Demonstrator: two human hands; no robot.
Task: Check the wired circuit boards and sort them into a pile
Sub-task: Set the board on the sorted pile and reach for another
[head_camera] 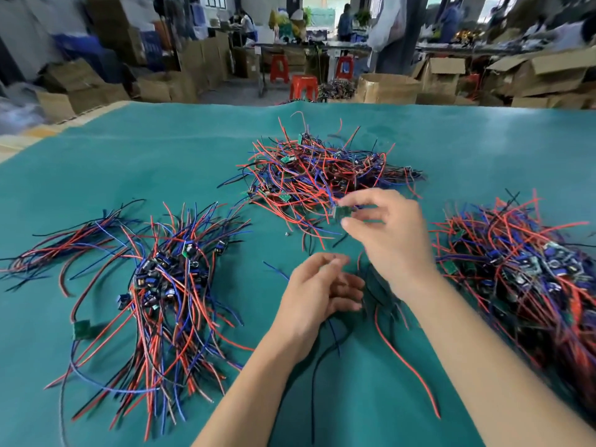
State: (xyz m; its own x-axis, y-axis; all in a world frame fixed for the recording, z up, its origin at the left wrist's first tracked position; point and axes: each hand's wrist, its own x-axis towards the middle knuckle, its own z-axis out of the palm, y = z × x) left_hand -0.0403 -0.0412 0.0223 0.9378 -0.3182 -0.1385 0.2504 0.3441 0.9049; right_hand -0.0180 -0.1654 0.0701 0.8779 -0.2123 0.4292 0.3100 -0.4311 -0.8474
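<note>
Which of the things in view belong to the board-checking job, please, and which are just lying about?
Part of the job:
small green board pinched by the right hand
left hand, fingers loosely curled
middle pile
left pile
right pile
green mat

Just lying about:
cardboard boxes
red stools
loose red wire

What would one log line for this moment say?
right hand: pinches small green circuit board | left hand: loosely curled, contents unclear | three piles on teal mat
</note>
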